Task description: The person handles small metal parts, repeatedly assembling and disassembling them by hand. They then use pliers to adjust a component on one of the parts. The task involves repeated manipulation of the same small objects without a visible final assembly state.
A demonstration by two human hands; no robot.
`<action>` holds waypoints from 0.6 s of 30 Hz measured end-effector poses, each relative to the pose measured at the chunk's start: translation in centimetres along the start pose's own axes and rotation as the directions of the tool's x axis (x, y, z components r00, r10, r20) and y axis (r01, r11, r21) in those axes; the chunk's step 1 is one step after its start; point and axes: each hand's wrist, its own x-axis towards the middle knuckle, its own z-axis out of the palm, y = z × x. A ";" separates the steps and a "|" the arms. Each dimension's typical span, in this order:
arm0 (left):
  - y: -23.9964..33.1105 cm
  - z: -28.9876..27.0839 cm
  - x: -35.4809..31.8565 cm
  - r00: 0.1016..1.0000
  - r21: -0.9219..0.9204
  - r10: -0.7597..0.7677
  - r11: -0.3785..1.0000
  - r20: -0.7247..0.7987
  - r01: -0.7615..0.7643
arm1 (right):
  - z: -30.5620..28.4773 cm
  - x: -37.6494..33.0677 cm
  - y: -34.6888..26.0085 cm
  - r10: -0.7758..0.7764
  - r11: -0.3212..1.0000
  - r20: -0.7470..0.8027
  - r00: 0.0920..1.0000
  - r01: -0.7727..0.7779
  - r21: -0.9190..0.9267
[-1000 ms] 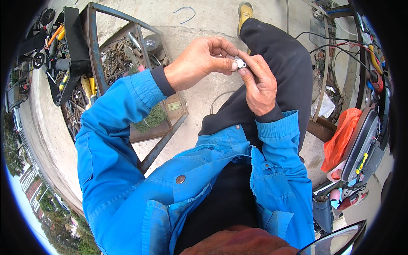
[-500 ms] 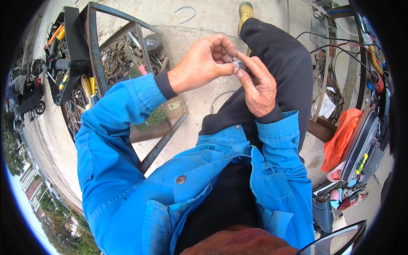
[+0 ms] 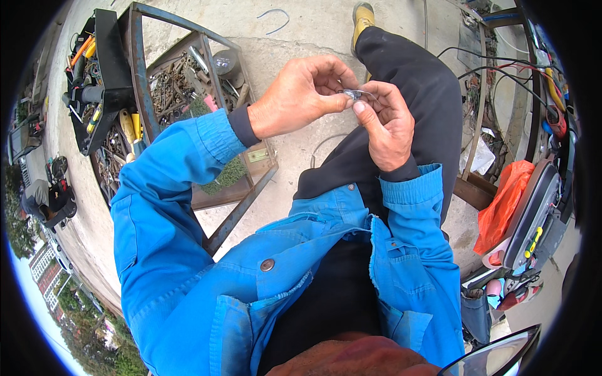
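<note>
My left hand (image 3: 304, 97) pinches a small shiny silver piece (image 3: 353, 94) between thumb and forefinger, its other fingers curled. My right hand (image 3: 387, 125) meets it from the other side, thumb and fingers closed on the piece's right end. A thin pale strand or strip curves from the piece in front of the right fingers. The piece is too small to tell its kind. Both hands are raised in front of my body, over my dark trouser leg (image 3: 407, 81).
A rusty metal frame trolley (image 3: 136, 62) with bolts, tools and a black box (image 3: 116, 81) stands at left. To the right are an orange plastic bag (image 3: 503, 203), a dark rounded case (image 3: 533, 216) and black cables (image 3: 495, 57). A blue wire (image 3: 276, 22) lies on the concrete.
My right hand has drawn slightly right and down, its fingers curling; the thin strand now shows. The left hand stays nearly still. Far left, a dark wheeled vehicle has moved down the picture.
</note>
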 end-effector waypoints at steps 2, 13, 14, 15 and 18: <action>0.0 0.0 0.0 1.000 -0.016 0.001 1.000 0.002 -0.001 | 0.0 0.0 -0.1 0.005 0.999 -0.019 1.000 -0.004 0.050; 0.0 -0.1 0.0 1.000 0.034 -0.003 0.999 0.002 0.003 | 0.2 0.2 0.7 -0.263 0.930 -0.054 0.963 0.238 -0.281; 0.0 -0.1 0.0 1.000 0.023 0.001 1.000 0.001 -0.001 | 0.2 0.2 0.7 -0.308 0.901 -0.057 0.950 0.272 -0.338; 0.0 -0.1 0.0 1.000 0.021 0.009 1.000 -0.003 -0.009 | 0.1 0.3 0.6 -0.333 0.881 -0.044 0.942 0.294 -0.371; -0.1 0.0 0.1 0.999 0.027 0.021 0.999 -0.028 -0.020 | 0.1 0.5 0.2 -0.404 0.813 -0.009 0.915 0.354 -0.463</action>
